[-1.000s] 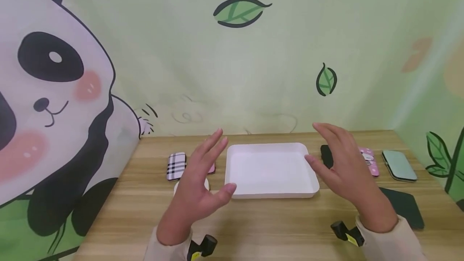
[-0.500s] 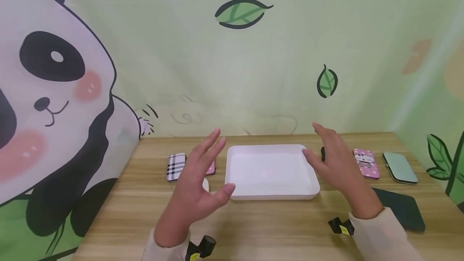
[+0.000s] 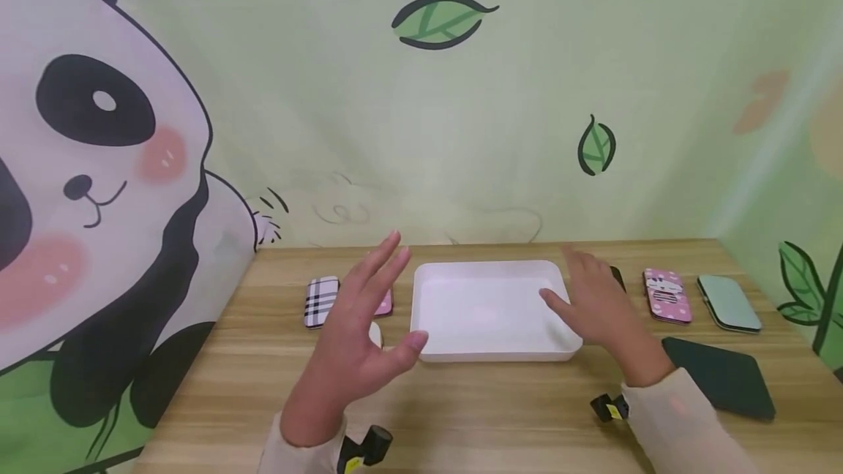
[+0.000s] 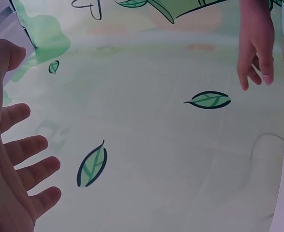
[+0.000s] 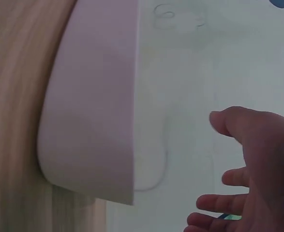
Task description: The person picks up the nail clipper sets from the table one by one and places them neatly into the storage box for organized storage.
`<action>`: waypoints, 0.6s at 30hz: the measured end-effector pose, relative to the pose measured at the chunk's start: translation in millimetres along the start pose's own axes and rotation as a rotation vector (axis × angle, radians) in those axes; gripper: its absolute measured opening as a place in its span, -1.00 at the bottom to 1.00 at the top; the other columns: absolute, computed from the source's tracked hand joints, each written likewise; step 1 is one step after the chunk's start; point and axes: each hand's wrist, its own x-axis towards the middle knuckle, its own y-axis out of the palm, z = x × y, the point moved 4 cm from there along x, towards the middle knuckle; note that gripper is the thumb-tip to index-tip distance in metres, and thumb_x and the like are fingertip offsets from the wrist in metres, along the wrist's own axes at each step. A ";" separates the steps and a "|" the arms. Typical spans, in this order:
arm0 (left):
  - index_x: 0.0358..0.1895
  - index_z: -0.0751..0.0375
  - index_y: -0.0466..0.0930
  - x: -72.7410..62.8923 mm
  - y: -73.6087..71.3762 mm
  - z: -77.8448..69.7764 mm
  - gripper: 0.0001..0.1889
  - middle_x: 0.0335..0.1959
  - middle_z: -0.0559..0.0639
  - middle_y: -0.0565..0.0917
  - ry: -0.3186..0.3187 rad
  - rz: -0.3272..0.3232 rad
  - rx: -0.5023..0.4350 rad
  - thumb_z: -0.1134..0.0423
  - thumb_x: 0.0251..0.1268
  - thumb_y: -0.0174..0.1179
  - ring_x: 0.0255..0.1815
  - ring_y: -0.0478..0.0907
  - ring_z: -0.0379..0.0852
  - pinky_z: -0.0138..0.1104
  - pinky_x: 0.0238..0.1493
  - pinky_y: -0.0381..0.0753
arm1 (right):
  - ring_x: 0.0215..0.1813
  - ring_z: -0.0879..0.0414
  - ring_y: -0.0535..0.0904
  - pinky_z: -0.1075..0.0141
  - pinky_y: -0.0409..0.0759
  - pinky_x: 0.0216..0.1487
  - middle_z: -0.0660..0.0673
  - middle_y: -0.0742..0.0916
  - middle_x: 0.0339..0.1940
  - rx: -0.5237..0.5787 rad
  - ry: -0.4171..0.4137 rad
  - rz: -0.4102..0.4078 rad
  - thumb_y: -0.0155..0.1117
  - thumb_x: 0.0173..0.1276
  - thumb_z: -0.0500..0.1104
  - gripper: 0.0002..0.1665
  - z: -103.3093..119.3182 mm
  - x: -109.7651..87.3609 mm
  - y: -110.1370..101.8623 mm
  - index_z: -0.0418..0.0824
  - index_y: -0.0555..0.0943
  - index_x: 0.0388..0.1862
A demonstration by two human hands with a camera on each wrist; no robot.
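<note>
A shallow white tray (image 3: 494, 306) lies in the middle of the wooden table in the head view. My left hand (image 3: 362, 335) hovers to the left of it, thumb and fingers spread, holding nothing. Over the tray's right edge is my right hand (image 3: 596, 306), its thumb overlapping the tray in this view and its fingers apart. The right wrist view shows the tray's outer wall (image 5: 91, 96) beside my right hand (image 5: 258, 164), with nothing in its fingers. In the left wrist view my left hand (image 4: 11, 159) also has loose, separated fingers.
Left of the tray lie a plaid case (image 3: 322, 301), a pink item (image 3: 385, 303) and a whitish item (image 3: 375, 333), the latter two partly hidden. On the right are a black item (image 3: 617, 278), a pink cartoon case (image 3: 667, 296), a pale green case (image 3: 729, 303) and a dark green flat piece (image 3: 721, 377).
My right hand has moved left, from beside the black item to over the tray's right edge, uncovering the pink case. My left hand has hardly moved.
</note>
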 end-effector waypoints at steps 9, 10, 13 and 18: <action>0.49 0.14 0.31 -1.2 -1.3 0.0 -0.22 0.53 0.15 0.30 -0.005 0.012 0.019 -0.31 0.38 0.02 0.48 0.30 0.15 0.09 0.33 0.38 | 0.38 -0.50 0.27 -0.32 0.30 0.35 -0.54 0.36 0.41 -0.049 0.020 0.018 0.18 0.44 0.16 0.01 -12.2 4.5 24.3 -0.45 0.06 0.56; 0.50 0.13 0.31 -1.0 -1.4 0.0 -0.22 0.53 0.15 0.29 -0.004 0.010 0.018 -0.31 0.38 0.02 0.48 0.30 0.15 0.08 0.33 0.38 | 0.38 -0.50 0.27 -0.32 0.30 0.34 -0.55 0.36 0.41 -0.045 0.031 0.026 0.18 0.44 0.15 0.01 -12.8 4.5 25.1 -0.44 0.05 0.56; 0.50 0.12 0.30 -0.6 -1.8 -0.2 -0.22 0.53 0.16 0.30 0.002 0.010 0.015 -0.30 0.38 0.02 0.48 0.30 0.15 0.08 0.33 0.38 | 0.38 -0.50 0.29 -0.34 0.32 0.32 -0.57 0.36 0.40 -0.033 0.067 0.062 0.18 0.44 0.15 0.00 -13.4 3.5 25.9 -0.43 0.04 0.57; 0.50 0.13 0.30 0.4 -1.6 0.2 -0.22 0.52 0.19 0.31 0.006 0.017 0.022 -0.31 0.38 0.01 0.48 0.30 0.14 0.10 0.33 0.38 | 0.35 -0.48 0.35 -0.33 0.38 0.27 -0.58 0.36 0.40 -0.021 0.115 0.138 0.17 0.45 0.15 0.02 -14.9 2.3 30.1 -0.43 0.00 0.58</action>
